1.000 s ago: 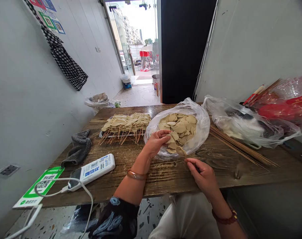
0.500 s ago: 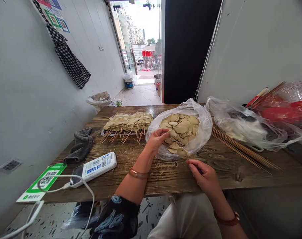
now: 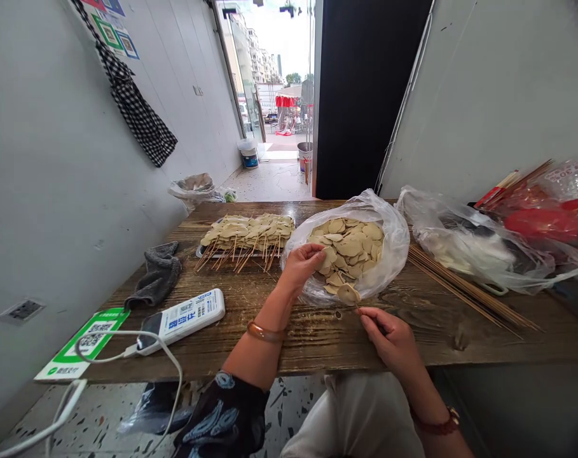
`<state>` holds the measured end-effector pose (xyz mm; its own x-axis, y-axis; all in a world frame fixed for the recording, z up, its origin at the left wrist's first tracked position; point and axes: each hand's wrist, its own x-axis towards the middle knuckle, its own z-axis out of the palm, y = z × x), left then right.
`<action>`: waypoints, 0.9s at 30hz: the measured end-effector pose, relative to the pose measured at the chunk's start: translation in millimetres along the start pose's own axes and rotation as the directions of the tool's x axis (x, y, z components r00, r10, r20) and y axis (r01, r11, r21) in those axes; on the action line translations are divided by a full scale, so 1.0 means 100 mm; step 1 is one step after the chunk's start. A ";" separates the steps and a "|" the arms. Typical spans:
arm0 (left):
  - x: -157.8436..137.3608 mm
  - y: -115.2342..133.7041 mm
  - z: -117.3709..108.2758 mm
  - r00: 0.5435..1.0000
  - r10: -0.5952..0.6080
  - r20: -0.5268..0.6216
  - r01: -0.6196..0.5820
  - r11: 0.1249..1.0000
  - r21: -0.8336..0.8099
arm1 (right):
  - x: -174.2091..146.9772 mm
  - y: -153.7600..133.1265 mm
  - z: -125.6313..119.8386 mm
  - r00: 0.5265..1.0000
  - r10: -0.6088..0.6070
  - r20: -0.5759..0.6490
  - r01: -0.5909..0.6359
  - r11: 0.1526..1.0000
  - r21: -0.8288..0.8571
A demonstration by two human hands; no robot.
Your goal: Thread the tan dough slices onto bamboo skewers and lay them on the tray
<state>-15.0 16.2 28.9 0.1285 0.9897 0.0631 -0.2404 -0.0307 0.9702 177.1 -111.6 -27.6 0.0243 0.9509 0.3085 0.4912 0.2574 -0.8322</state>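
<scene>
My left hand (image 3: 301,270) is at the left side of an open clear plastic bag (image 3: 397,245) full of thin, round, pale beige slices (image 3: 350,245). Its thumb and fingers pinch the edge of one slice (image 3: 327,256). In front of the bag, my right hand (image 3: 391,337) is closed around a thin wooden skewer (image 3: 357,308). One slice (image 3: 348,293) is threaded on that skewer's far end. To the left, a metal tray (image 3: 215,254) bears a stack of skewered slices (image 3: 250,230), their sticks pointing toward me.
Bare skewers (image 3: 465,286) lie right of the bag, beside another plastic bag (image 3: 460,238) and red packaging (image 3: 546,219). On the left are a grey cloth (image 3: 158,273), a white power bank (image 3: 193,318) with a cable (image 3: 174,359), and a green QR card (image 3: 79,346).
The view has shifted slightly. Both hands keep nearly the same place and grip, with the slice on the skewer still at the bag's front edge.
</scene>
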 end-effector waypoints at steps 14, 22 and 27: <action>-0.01 0.02 0.00 0.993 0.113 0.042 -0.119 0.967 0.227 | 0.02 0.00 0.01 1.000 -0.016 0.003 0.016 0.999 -0.036; -0.03 0.05 0.02 0.964 0.249 0.089 -0.261 0.840 0.475 | 0.03 0.02 0.02 1.000 -0.030 0.009 0.030 0.998 -0.046; -0.08 0.11 0.08 0.946 0.275 0.172 -0.324 0.805 0.497 | 0.03 0.01 0.04 0.999 -0.034 -0.008 0.034 0.998 -0.050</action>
<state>-11.2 6.7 41.4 0.2204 0.9037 0.3670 0.2428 -0.4153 0.8767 174.4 -107.4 -29.1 0.0147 0.9402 0.3404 0.5344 0.2803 -0.7974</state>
